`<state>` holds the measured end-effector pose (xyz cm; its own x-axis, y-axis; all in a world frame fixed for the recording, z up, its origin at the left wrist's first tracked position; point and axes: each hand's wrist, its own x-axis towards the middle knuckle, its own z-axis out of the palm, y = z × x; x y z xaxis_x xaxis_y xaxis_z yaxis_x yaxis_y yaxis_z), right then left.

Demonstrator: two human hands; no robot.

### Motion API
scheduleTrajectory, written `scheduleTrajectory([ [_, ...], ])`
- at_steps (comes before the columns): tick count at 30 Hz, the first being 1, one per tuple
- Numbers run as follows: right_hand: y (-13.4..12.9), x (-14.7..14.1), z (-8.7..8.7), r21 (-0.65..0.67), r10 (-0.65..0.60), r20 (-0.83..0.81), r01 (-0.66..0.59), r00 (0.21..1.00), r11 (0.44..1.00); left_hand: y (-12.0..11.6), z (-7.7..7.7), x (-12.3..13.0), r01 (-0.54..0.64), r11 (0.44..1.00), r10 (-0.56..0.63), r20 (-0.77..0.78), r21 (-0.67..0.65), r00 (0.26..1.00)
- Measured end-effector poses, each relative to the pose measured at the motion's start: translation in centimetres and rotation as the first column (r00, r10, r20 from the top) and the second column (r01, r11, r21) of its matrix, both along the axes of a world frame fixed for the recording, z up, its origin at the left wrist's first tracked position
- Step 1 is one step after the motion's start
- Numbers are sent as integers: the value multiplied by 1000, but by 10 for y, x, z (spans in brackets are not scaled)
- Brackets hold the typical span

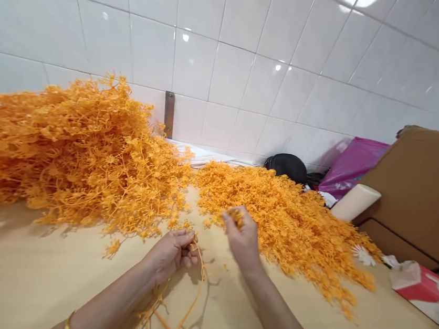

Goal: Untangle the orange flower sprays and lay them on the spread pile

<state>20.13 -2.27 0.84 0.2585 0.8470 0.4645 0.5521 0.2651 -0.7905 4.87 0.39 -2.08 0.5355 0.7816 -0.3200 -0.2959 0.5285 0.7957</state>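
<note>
**Orange handwork, apparently midway**

A white tiled wall (245, 9) rises behind a pale tabletop (1, 266). On the table's left stands a tall heap of orange sprays (104, 162); on its right lies a lower, spread-out heap of orange pieces (276, 218). Both are large, so the work looks well under way with plenty left — though which heap is finished (if either is) I cannot tell. One orange stem (202, 279) is in hand, in front of the gap between the heaps. It looks partly bare, so probably part-done. Its long axis runs roughly away from the person: one end at the fingers, the middle bowing right, the branching end pointing back toward the person. The left hand (171, 254) pinches that stem between thumb and fingers. The right hand (243, 238) — apart from it, by the right heap — has slightly blurred fingers curled around a small orange cluster (237, 218).
</note>
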Motion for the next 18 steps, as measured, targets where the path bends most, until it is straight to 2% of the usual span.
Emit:
scheduleTrajectory([
  [1,4,9,0,20,-111,-17,112,994,994,-1,1,0,-3,1000,3,-12,1,1000],
  [3,11,26,-4,66,-300,49,296,953,953,-1,2,1,-7,1000,7,-29,7,1000],
  [5,15,35,-10,96,-384,180,372,906,923,-2,2,0,-5,1000,5,-31,24,1000],
  [8,12,37,-13,112,-370,337,354,865,929,-3,1,-1,9,998,-7,-21,61,1000],
  [11,-6,35,-7,130,-302,396,272,867,953,-4,1,-1,-1,996,4,-28,88,1000],
  [13,-26,35,-3,105,-223,400,198,889,975,-6,1,-2,-2,994,5,-32,107,999],
  [15,-53,37,-7,48,-137,406,129,904,991,-7,1,-2,10,992,-7,-26,128,1000],
  [18,-97,39,-30,-11,-133,487,158,864,987,-8,-1,-2,20,988,-18,-12,156,1000],
])
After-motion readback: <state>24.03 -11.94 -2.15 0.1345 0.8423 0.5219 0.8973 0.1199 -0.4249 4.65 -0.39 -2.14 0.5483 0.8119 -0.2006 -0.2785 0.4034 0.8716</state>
